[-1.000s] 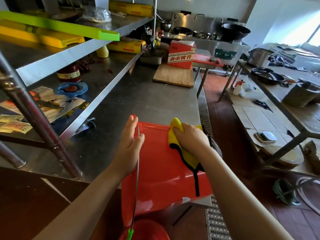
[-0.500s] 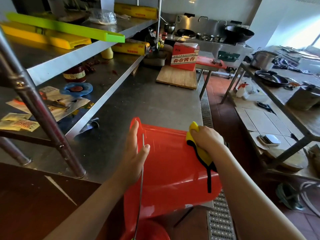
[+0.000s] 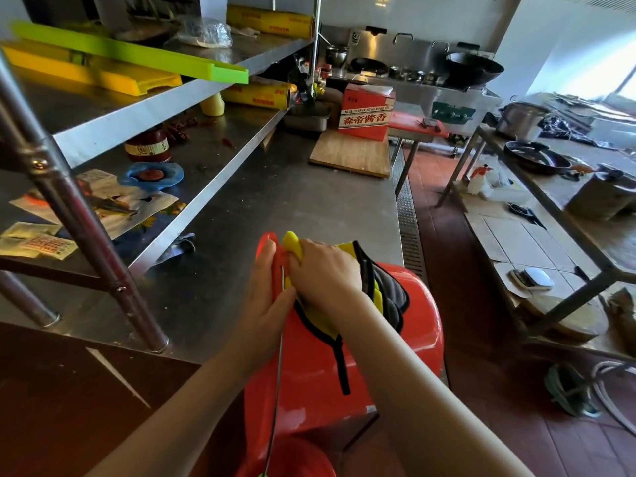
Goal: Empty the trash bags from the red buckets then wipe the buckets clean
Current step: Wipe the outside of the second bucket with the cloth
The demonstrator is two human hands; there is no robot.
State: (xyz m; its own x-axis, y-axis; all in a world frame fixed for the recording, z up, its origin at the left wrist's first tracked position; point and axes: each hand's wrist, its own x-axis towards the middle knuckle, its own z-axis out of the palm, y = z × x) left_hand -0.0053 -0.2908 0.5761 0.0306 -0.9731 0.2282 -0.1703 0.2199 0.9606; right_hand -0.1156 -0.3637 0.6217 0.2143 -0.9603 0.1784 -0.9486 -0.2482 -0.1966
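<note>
While tipped on its side at the near edge of the steel counter, red bucket overhanging the front edge, mouth end toward the viewer, base end farther onto the counter. Left hand laid flat along the bucket's left side, fingers straight and together, thumb spread toward the right hand; thin wire bail handle running down beside the thumb. Right hand on top of the bucket, just right of the left hand and touching it, fingers curled down over a yellow cloth with black edging, pressing it against the bucket wall. Cloth's loose end and black strap trailing down the bucket's upper face toward the viewer. Second red bucket partly visible below the first, at the bottom margin. Farther along the counter from the bucket: wooden cutting board, with a red carton standing on its far end. Left of the bucket, above counter level: lower shelf with a blue dish, a jar and loose paper packets; upper shelf with a green board resting over a yellow board. Right of the bucket, across the aisle: second table carrying pans.
</note>
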